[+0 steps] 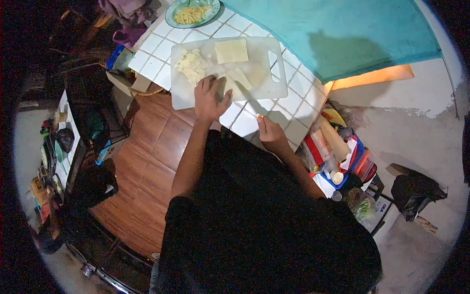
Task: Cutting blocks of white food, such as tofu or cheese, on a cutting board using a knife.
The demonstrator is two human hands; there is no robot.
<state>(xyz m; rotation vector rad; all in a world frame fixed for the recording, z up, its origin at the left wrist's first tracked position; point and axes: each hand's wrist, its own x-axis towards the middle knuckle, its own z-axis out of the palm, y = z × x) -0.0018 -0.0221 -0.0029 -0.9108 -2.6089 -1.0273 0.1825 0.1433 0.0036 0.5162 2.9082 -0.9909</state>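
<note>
My right hand (273, 134) is closed around the handle of a kitchen knife (249, 98), its blade slanting up and left onto a white cutting board (267, 89). Under the blade's tip lie pale yellow, flat strips (239, 77). Beside them my left hand (210, 100) rests on the board, fingers bent and apart, fingertips against the pale food's near left edge. A whole pale square sheet (231, 51) lies at the board's far side. At its left is a heap of small cut pieces (192, 67). I cannot tell what food this is.
The board lies on a white tiled counter (303, 93). At the back stands a plate (215, 7) of thin pale yellow strips. A teal cloth (362, 39) hangs at the right. Packages and a blue basket (338, 183) crowd my right elbow. Brown flooring (142, 181) shows at left.
</note>
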